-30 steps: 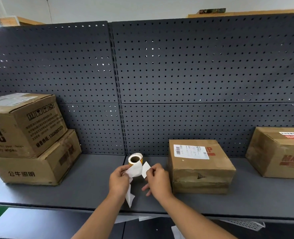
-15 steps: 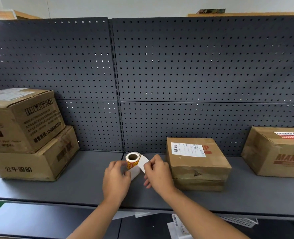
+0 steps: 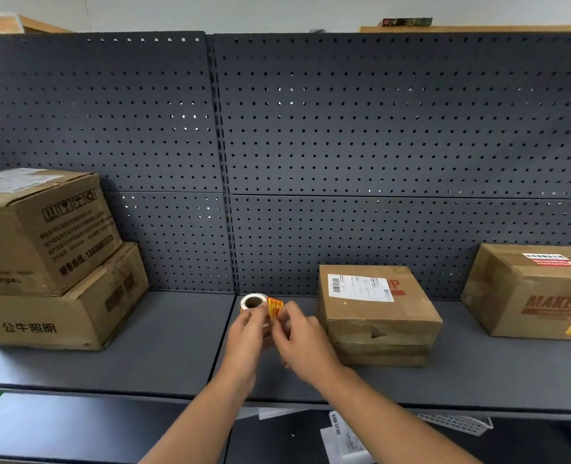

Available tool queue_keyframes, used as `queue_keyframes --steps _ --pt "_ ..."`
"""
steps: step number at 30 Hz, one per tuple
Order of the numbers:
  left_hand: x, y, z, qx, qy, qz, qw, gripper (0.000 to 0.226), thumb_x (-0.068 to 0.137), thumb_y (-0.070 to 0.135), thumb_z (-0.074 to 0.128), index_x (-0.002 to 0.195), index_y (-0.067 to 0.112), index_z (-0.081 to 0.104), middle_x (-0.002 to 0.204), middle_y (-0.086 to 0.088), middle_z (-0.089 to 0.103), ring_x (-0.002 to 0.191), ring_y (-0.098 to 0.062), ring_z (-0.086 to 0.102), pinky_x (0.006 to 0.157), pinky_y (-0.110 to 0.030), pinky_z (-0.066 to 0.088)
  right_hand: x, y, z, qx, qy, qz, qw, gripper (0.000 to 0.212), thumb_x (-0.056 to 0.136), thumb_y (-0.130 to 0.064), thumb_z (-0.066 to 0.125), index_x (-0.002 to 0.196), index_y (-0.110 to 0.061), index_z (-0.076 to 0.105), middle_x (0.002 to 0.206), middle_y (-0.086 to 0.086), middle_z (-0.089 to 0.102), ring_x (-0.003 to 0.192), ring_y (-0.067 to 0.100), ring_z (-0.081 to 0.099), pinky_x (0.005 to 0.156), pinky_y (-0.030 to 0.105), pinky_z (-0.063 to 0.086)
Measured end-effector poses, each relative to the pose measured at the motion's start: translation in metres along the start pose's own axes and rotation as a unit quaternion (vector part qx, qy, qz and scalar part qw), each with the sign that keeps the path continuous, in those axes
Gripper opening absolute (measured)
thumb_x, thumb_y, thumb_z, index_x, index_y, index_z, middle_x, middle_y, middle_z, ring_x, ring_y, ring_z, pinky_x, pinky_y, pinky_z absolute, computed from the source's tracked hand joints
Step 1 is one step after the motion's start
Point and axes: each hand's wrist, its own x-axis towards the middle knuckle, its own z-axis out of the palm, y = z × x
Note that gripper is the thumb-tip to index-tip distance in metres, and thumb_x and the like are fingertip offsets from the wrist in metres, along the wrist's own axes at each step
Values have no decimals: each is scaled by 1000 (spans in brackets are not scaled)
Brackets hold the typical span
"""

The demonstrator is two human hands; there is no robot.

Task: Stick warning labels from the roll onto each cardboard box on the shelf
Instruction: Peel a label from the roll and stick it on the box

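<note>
Your left hand (image 3: 248,333) grips the label roll (image 3: 253,302) over the middle of the dark shelf (image 3: 163,356), fingers curled round its near side. Your right hand (image 3: 305,343) pinches an orange warning label (image 3: 275,307) at the roll's right edge; whether it has come free cannot be told. Just right of your hands sits the middle box (image 3: 377,316), a white shipping slip on top. Farther right stands the MAKEUP box (image 3: 532,289). At far left, the upper box (image 3: 42,229) rests on the lower box (image 3: 59,316).
</note>
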Motion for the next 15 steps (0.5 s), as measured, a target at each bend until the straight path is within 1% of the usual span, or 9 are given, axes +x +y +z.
queue_keyframes --steps 2,4,6,7,8,11,12,15 --pt "2 -1 -3 11 -6 5 1000 29 103 16 55 117 -7 65 109 -25 74 92 -26 74 78 -34 61 -2 1 -2 12 -11 -3 1000 13 103 -41 55 102 -30 50 78 -6 70 63 8 68 60 34 60" --pt "3 -1 -5 8 -5 6 1000 29 102 16 56 117 -8 64 110 -26 73 94 -28 73 83 -37 59 -3 2 -6 27 -21 -4 999 15 101 -44 57 106 -31 51 78 -6 70 68 7 68 60 29 57" --pt "4 -2 -6 0 -1 1 1000 28 103 17 57 116 -6 65 106 -24 75 94 -28 71 84 -38 58 -5 3 -9 45 -38 2 998 22 99 -50 59 111 -33 52 80 -8 70 72 6 69 60 23 54" --pt "4 -2 -6 -5 1 0 1000 27 103 17 56 115 -5 66 103 -22 75 93 -28 70 83 -38 58 -6 2 -10 64 -43 10 997 26 99 -53 60 113 -33 52 83 -7 71 72 6 70 60 21 54" --pt "4 -2 -6 -11 5 -1 1000 25 104 17 55 113 -3 67 102 -20 76 92 -27 71 82 -37 58 -7 2 -11 95 -43 23 994 28 99 -53 60 115 -31 53 85 -4 71 70 9 71 59 22 56" --pt "8 -2 -8 -24 26 1 999 20 105 16 50 104 8 68 100 -17 77 86 -22 72 80 -35 56 -5 5 -13 204 -29 83 975 25 103 -40 58 116 -19 56 90 10 68 59 22 71 54 38 62" --pt "8 -1 -9 -24 28 1 999 20 105 16 50 104 9 68 99 -16 76 85 -22 71 80 -36 55 -4 6 -14 237 -32 103 965 22 105 -35 58 115 -16 58 93 14 67 59 25 70 54 41 63" --pt "6 -1 -9 -21 13 -1 1000 20 105 15 49 107 8 68 96 -15 77 83 -22 71 75 -36 54 1 6 -16 312 -38 138 939 18 106 -28 57 110 -12 63 94 15 67 62 27 68 53 38 60"
